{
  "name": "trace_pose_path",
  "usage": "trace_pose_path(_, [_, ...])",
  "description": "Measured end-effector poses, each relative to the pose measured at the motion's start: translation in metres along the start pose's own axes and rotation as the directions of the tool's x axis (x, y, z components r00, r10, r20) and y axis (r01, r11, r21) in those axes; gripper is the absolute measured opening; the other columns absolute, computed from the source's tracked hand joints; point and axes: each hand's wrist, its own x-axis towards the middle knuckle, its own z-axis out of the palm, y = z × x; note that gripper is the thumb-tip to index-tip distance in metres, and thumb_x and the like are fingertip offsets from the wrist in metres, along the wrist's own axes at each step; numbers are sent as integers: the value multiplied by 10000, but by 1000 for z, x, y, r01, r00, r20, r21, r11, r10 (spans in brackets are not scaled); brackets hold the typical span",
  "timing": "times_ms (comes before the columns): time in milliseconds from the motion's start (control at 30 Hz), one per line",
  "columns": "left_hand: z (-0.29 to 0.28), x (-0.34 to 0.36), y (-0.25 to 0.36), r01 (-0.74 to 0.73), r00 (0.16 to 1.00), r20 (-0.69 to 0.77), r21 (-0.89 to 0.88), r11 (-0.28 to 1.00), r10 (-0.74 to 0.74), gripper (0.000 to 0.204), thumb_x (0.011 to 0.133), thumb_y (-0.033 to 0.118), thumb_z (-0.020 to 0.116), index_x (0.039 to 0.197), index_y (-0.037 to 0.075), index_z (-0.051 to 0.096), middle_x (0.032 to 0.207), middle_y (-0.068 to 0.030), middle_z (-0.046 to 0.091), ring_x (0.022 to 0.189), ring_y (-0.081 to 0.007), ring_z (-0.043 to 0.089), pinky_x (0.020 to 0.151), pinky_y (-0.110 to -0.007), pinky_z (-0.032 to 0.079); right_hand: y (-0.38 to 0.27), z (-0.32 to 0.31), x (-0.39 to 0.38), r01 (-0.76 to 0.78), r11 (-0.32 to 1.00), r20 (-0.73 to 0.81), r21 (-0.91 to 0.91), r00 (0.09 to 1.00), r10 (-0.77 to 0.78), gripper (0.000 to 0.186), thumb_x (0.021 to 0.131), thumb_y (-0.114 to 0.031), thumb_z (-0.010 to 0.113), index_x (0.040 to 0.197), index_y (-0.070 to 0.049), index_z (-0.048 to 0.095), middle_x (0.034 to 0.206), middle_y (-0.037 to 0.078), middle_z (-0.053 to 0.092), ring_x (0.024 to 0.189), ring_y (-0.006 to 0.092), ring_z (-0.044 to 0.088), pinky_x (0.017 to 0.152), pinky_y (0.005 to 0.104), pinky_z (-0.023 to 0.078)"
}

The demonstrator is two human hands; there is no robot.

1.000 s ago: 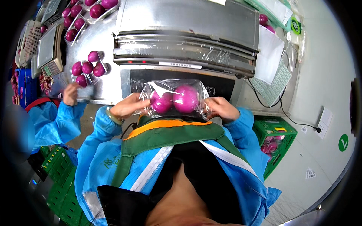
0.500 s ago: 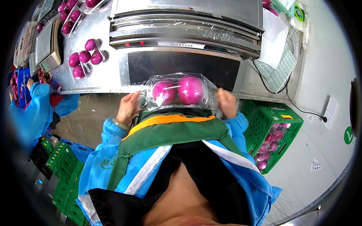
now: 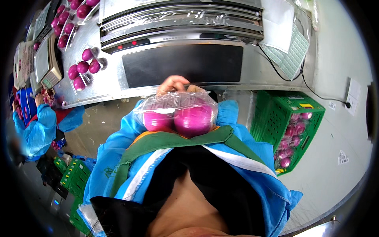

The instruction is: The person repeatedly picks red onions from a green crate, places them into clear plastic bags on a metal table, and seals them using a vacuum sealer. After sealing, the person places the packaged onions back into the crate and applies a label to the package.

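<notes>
A clear film-wrapped pack [image 3: 176,113] containing two large red onions [image 3: 193,120] is held up in front of the green apron [image 3: 169,143], off the worktop [image 3: 112,77] and near its front edge. It is grasped at its far edge by both hands: the left hand [image 3: 172,84] is seen with its fingers bent toward the right hand [image 3: 196,89], which is placed just beside it and largely hidden behind the film. Both forearms are covered by blue sleeves.

Beyond the hands, a black plate [image 3: 181,65] is set in front of a metal film-wrapping machine [image 3: 181,19], where clear film is stretched along the rollers. To the left, five red onions [image 3: 82,66] are laid in clear trays on the worktop, and a scale [image 3: 46,63] is placed farther left. A blue crate [image 3: 27,106] is reached toward by a co-worker's hand [image 3: 39,99]. To the right, a green crate [image 3: 269,114] is filled with wrapped onions [image 3: 293,136], and a white sheet [image 3: 278,29] is laid partly over a pale green quilted pad [image 3: 294,55].
</notes>
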Motion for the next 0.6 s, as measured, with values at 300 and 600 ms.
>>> trace_pose_path(300, [42,-52,69,305,949,-13,-212,928,-315,915,844,732,426,1427,36,312,1397,-163,427,1265,-295,449,1050,-449,384,-30,15,-9,208,961,-164,184,970,-178,317,993,-302,486,1096,-13,567,1099,115,616,1025,180,592,879,323,508])
trace_pose_path(600, [136,39,33,406,818,-328,-254,878,-473,891,870,759,265,1445,79,304,1431,-147,405,1328,-318,389,1090,-467,344,-28,-21,-110,713,694,-364,-100,623,-693,860,844,-333,717,1472,-29,213,1443,125,380,1326,221,378,1114,390,290])
